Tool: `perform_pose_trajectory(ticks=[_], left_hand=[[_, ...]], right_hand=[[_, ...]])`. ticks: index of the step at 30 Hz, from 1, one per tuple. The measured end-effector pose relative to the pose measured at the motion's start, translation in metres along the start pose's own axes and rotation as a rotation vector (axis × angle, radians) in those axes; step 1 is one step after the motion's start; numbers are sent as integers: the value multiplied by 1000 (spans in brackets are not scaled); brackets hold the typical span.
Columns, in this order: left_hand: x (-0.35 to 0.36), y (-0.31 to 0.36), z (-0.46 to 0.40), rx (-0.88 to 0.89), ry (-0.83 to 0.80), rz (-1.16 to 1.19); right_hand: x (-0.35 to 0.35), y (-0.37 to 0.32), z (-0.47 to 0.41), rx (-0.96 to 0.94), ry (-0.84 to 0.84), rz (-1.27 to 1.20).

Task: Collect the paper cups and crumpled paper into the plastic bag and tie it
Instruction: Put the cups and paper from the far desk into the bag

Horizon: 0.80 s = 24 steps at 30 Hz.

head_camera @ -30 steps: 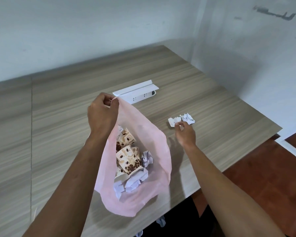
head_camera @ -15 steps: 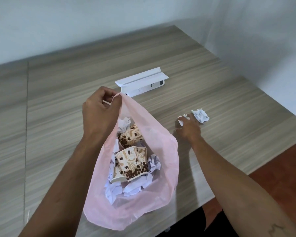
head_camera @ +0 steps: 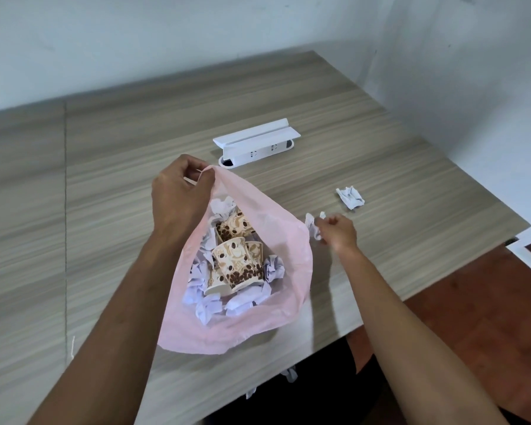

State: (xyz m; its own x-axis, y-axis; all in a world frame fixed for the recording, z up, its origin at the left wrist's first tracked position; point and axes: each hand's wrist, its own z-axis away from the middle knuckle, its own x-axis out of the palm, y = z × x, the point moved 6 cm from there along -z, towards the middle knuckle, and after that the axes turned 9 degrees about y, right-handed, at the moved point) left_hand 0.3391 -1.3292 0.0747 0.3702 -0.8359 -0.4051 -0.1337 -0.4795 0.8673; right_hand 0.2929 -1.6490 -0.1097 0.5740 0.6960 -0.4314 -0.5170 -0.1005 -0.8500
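My left hand pinches the far rim of a thin pink plastic bag and holds its mouth up and open over the wooden table. Inside lie several paper cups printed with brown coffee beans, among several crumpled white papers. My right hand grips a small crumpled paper just right of the bag's rim. Another crumpled paper lies alone on the table further right.
A white power strip with a raised lid sits on the table behind the bag. The table's right edge runs close to the loose paper, with red floor below. Bits of white paper show under the near edge.
My right hand has taken one crumpled paper off the table and carried it left, close to the bag's rim. The second paper stays where it lay. The left hand keeps its hold.
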Motion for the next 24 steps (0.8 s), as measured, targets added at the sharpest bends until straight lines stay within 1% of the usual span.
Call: perform_pose_trajectory(ticks=[2, 4, 6, 8, 9, 11, 13, 15, 18, 19, 22, 23, 24], left_hand=[[-9, 0, 0, 1, 7, -16], [-18, 0, 0, -2, 28, -41], [-29, -1, -1, -8, 77, -57], [-39, -2, -3, -22, 130, -64], [-44, -1, -3, -32, 150, -65], [-52, -1, -3, -45, 175, -79], [-59, -3, -2, -50, 189, -96], [-64, -6, -1, -56, 192, -98], [-69, -8, 0, -51, 178, -111], [-70, -9, 1, -46, 172, -114], [-69, -11, 2, -41, 149, -107], [-68, -13, 3, -38, 143, -104], [-67, -13, 3, -31, 140, -100]], right_hand=[[-12, -27, 21, -13, -9, -211], [-25, -66, 52, -71, -92, -403], [-34, -106, 90, -160, -262, -543], [-38, -134, 126, -245, -456, -566], [-39, -144, 143, -287, -540, -527], [-32, -151, 173, -351, -684, -376], [-21, -148, 197, -405, -753, -175], [-5, -141, 212, -447, -707, -15], [25, -132, 226, -527, -584, 92], [36, -129, 231, -561, -607, 129], [59, -117, 240, -628, -778, 273], [59, -114, 238, -632, -787, 279], [55, -114, 233, -626, -774, 235]])
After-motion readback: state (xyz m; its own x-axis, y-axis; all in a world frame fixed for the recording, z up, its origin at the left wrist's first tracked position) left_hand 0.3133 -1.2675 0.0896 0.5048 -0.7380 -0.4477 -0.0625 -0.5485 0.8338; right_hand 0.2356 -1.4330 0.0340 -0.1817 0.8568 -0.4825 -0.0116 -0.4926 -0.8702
